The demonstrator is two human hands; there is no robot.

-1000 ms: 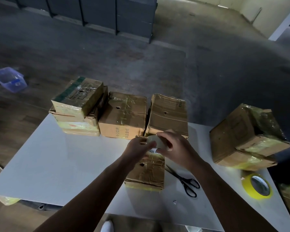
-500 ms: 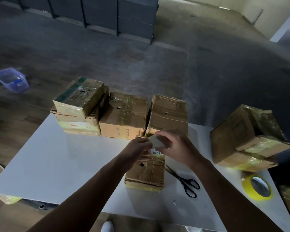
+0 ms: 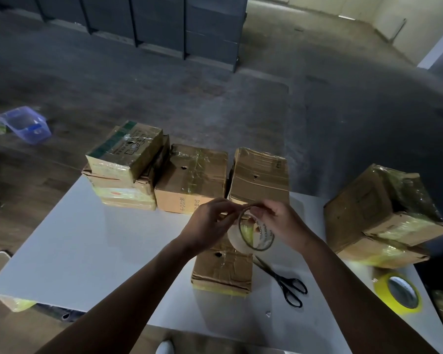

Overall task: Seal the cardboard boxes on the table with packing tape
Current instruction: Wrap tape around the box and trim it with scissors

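Observation:
Both my hands hold a nearly used-up tape roll [image 3: 253, 235] above the table [image 3: 92, 251]. My left hand [image 3: 207, 226] pinches its upper rim from the left, and my right hand [image 3: 281, 223] grips it from the right. Its hollow core faces me, tilted. Directly under the roll lies a small cardboard box [image 3: 221, 272] with crumpled tape on top. Behind it stand two more taped boxes [image 3: 195, 180] [image 3: 260, 175] side by side. A stack of two boxes [image 3: 124, 164] sits at the back left, and another tilted stack [image 3: 379, 215] at the right.
Black scissors [image 3: 284, 279] lie right of the small box. A yellow tape roll [image 3: 398, 292] rests near the table's right edge. A clear plastic tub [image 3: 23, 123] sits on the floor at the far left. Dark cabinets [image 3: 164, 24] line the back wall.
My hands have turned the tape roll so that its open core now faces me. They also lifted slightly toward the far boxes.

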